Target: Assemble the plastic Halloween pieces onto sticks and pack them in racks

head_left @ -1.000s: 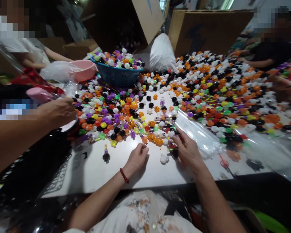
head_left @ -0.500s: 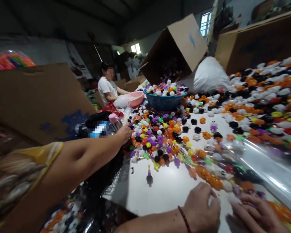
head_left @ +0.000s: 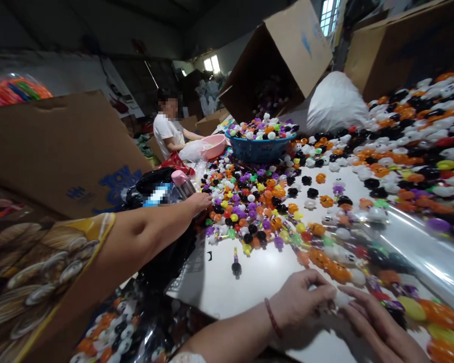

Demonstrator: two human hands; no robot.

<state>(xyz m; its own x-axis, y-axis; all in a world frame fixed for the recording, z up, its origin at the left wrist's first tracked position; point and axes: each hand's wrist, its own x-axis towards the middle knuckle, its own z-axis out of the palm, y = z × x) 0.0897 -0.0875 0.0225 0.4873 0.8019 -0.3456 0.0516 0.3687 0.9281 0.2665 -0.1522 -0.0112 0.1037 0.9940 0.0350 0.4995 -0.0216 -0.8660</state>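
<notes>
Left hand (head_left: 306, 297) pinches narrow on a small white piece (head_left: 341, 299) over the desk (head_left: 212, 287); right hand (head_left: 382, 327) has fingertips up against it, can't tell if gripping. Piece looks smooth, so a loose pinch could drop it among lookalikes. Right fingers sit near loose orange pieces (head_left: 441, 313), could knock them while shifting. Hard to see: white piece is blurred, partly behind fingertips, shape unclear. Right wrist cut off by frame bottom.
</notes>
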